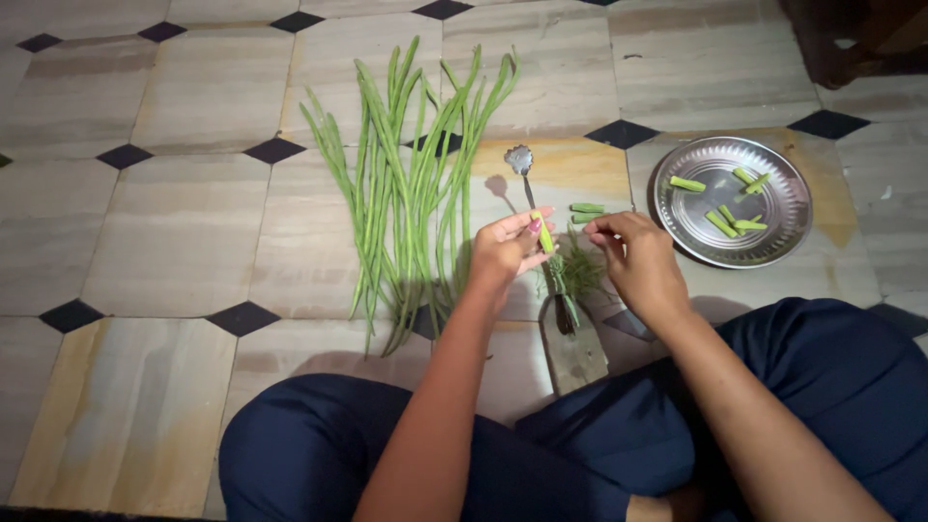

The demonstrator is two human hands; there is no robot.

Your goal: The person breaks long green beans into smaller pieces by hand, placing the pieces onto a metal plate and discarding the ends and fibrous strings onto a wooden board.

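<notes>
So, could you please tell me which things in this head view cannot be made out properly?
- Right hand: its fingertips curl away from the camera, so what they pinch is hidden.
- Floor-standing cutter: its blade is partly covered by green peelings and the hands.
- Dark object, top right: cut off by the frame edge and in shadow.
- Left hand: its palm covers part of the green piece.

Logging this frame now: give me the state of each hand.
Left hand: fingers closed on a short green pod piece.
Right hand: fingers pinched at a thin green strip; grip cannot be confirmed.
</notes>
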